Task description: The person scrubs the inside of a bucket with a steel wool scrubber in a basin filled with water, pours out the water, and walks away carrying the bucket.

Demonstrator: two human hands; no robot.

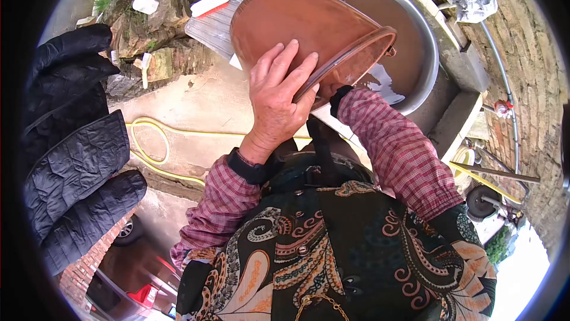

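Left hand [276, 98] splayed open against the tilted bucket [285, 15]; right hand [327, 90] inside, grip hidden, can't tell! Loose bracing could slide it into the basin [434, 54] beyond those fingertips.

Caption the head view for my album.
Left hand on a tilted bucket, right hand inside, by a basin of brown water.
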